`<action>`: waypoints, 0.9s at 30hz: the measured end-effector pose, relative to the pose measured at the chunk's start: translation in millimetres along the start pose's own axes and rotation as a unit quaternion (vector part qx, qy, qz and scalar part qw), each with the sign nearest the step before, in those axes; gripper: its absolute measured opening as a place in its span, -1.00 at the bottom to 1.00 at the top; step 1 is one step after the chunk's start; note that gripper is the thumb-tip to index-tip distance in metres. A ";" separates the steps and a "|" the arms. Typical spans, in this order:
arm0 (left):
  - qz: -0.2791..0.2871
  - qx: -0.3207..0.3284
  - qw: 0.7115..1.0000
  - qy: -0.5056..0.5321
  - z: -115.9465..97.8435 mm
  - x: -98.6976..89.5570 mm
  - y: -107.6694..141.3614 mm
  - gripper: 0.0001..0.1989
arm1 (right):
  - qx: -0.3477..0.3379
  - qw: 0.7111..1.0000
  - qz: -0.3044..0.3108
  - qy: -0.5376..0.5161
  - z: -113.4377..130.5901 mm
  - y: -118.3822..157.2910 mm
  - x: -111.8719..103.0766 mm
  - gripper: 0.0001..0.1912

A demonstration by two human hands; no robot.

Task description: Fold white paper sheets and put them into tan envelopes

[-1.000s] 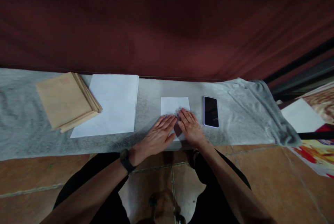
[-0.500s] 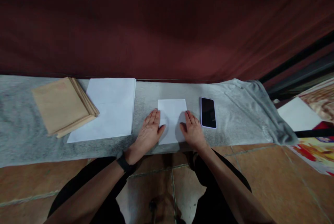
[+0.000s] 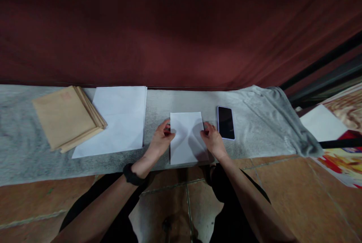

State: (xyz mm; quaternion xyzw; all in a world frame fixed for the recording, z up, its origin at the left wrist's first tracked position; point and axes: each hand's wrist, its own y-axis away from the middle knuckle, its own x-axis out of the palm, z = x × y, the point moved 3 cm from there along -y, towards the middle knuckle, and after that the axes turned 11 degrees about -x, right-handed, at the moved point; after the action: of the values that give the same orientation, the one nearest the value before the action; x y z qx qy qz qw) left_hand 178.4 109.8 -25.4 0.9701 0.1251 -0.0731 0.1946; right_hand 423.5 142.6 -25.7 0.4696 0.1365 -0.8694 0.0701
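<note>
A small white paper (image 3: 187, 148), rectangular, is held between my two hands just above the grey cloth. Its left edge is pinched between the thumb and curled fingers of my left hand (image 3: 160, 139). On the opposite edge, my right hand (image 3: 214, 141) grips the paper the same way, thumb on top. A dark-screened phone (image 3: 226, 123) in a pale purple case lies right of my right hand. Larger white sheets (image 3: 124, 122) lie to the left, partly under a stack of brown envelopes (image 3: 65, 116).
The grey cloth (image 3: 263, 129) covers a narrow bench in front of a dark red curtain (image 3: 175, 62). At the far right are a white sheet (image 3: 322, 124), a colourful printed sheet (image 3: 343, 162) and dark bars. Tiled floor (image 3: 291, 190) shows below.
Both hands have gone from lying flat with fingers stretched to gripping the paper's side edges. The paper appears slightly larger and nearer to me, raised from the cloth.
</note>
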 end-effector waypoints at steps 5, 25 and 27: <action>0.023 -0.031 0.998 0.038 -5.5 1.2 5.6 -0.25 | 0.020 0.988 0.016 -0.150 -6.7 -3.0 -0.1 -0.79; 0.082 -0.032 0.985 0.149 -44.4 -9.7 12.3 -0.60 | 0.145 0.816 -0.104 -0.549 17.2 -19.5 -23.4 -0.61; 0.040 0.019 0.987 0.151 -57.1 -13.8 10.9 -0.68 | 0.099 0.832 -0.139 -0.528 22.9 -26.9 -33.7 -0.66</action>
State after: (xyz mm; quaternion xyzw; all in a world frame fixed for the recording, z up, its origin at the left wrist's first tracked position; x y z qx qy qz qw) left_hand 173.4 119.7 33.3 0.9778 0.1125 0.0802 0.1574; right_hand 417.0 161.1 19.1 -0.0807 0.0555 -0.9945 -0.0368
